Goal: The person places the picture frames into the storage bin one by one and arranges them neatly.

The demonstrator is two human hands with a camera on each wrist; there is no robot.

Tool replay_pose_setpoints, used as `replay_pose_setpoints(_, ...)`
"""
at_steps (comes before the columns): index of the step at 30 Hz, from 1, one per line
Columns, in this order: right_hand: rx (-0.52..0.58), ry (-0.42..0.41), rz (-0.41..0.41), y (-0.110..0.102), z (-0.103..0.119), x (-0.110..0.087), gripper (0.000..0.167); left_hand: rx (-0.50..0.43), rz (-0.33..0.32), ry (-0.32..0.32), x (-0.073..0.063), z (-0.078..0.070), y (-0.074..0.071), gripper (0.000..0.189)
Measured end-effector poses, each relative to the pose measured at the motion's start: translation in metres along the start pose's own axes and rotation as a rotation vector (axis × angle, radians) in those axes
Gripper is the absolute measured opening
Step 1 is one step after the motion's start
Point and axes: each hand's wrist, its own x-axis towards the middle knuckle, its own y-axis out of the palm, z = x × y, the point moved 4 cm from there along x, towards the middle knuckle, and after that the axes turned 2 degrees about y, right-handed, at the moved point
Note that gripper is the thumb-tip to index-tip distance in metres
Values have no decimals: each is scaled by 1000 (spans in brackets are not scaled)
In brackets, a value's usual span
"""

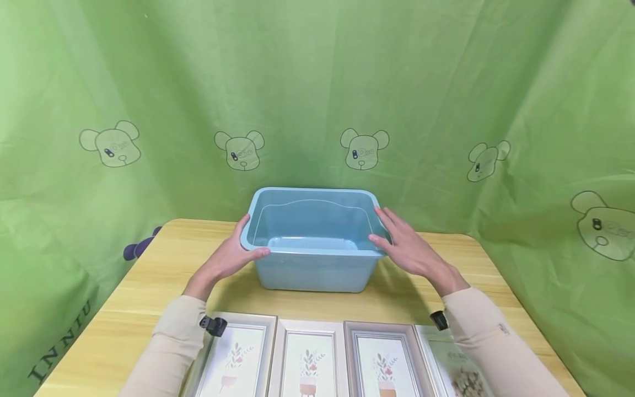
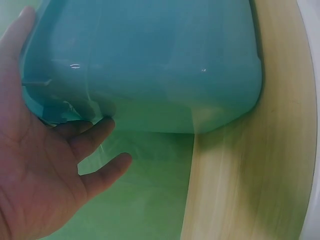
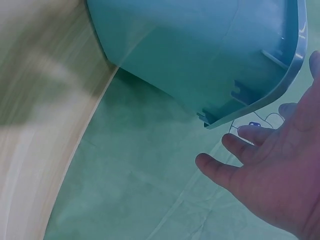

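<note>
Blue bin [image 1: 317, 273]: left hand [image 1: 233, 256] spread against rim [image 1: 317, 252], right hand [image 1: 409, 248] alongside (splayed, holding nothing).

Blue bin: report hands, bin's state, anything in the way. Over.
Left hand at left end of blue bin; right hand at right end, fingers spread. Bin upright, nothing seen inside. Four picture frames on near side, clear of bin.
</note>
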Motion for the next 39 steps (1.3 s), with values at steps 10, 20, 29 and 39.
replay_pose_setpoints(10, -8, -15, -13, 7, -11, -18, 73, -4, -6, -13, 1, 1, 2, 112)
replay_pose_setpoints(20, -9, -16, -24, 12, -22, -37, 71, -17, -11, -8, 0, 2, 2, 111)
replay_pose_setpoints(29, 16, -32, -34, 15, -33, -53, 70, -12, -12, -9, -1, 2, 2, 112)
replay_pose_setpoints(39, 70, 20, 3, 25, -54, -77, 69, -27, -15, -4, -2, 2, 4, 112)
